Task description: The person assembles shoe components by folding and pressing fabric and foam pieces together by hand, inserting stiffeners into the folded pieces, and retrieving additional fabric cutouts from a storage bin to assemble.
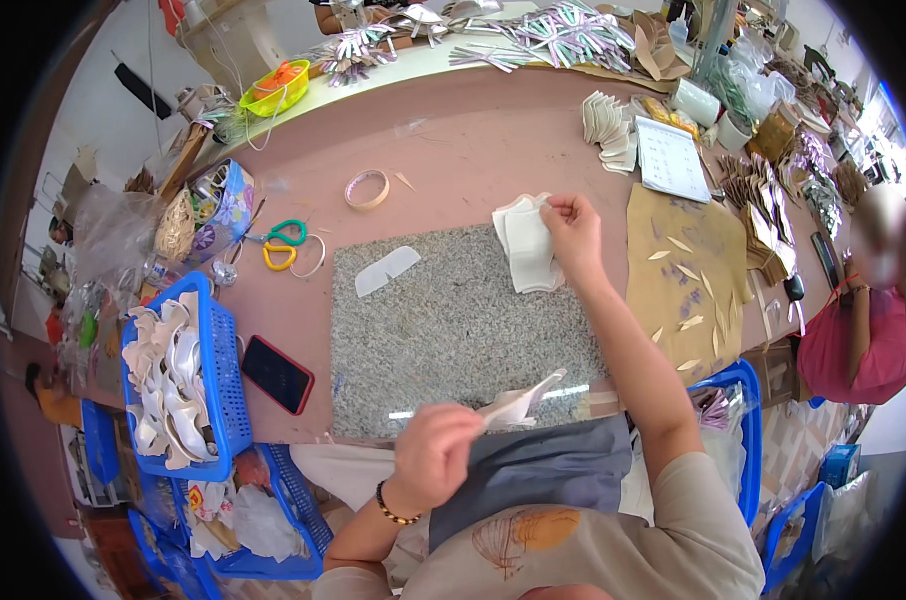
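Observation:
A stack of white cut-out shoe-upper-like pieces lies at the far right of the speckled grey stone slab. My right hand pinches the stack's upper right corner between thumb and fingers. By the slab's near edge, my left hand is closed, its fingertips on the end of a white curved piece; more white material shows beneath that piece. Towards the slab's far left lies a single flat white template-like piece, apart from both hands.
Left of the slab are a phone, scissors and a blue basket of silvery cut pieces. A tape roll sits beyond. Rightward are brown paper with leaf-shaped scraps, a notepad and a person in pink.

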A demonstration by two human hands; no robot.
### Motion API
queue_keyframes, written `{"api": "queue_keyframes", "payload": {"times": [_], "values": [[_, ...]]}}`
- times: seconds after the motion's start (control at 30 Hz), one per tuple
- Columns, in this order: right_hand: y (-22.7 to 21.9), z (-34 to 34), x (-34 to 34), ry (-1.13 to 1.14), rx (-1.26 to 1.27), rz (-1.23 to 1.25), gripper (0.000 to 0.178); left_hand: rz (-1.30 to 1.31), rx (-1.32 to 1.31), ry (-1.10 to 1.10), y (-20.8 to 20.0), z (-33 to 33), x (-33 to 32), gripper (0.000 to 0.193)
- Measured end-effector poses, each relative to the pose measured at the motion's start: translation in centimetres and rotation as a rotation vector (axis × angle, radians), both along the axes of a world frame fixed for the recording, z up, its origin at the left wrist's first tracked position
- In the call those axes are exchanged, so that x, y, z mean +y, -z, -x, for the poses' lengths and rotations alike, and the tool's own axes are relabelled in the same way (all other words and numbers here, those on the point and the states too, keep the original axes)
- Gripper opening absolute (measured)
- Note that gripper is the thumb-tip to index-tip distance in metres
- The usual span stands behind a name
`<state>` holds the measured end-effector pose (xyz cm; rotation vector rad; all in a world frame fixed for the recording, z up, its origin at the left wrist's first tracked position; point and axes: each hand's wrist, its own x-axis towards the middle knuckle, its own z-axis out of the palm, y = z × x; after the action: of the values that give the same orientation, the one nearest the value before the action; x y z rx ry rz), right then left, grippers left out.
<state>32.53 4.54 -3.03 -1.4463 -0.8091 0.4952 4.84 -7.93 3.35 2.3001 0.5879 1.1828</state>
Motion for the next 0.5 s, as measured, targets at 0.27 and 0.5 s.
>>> {"api": "queue_keyframes", "payload": {"times": [0.27, 0.5], "values": [[-4.4, -7.1, -6.3, -0.279, -0.415, 0.297, 0.023, 0.993, -0.167, -0.187, 3.6, 4.2, 5.0, 0.021], [-5.3, -11.1, -16.1, -0.610, -0.933, 0.782, 0.017, 0.873, 0.285, -0.185, 2.4, 4.1, 8.0, 0.037]]}}
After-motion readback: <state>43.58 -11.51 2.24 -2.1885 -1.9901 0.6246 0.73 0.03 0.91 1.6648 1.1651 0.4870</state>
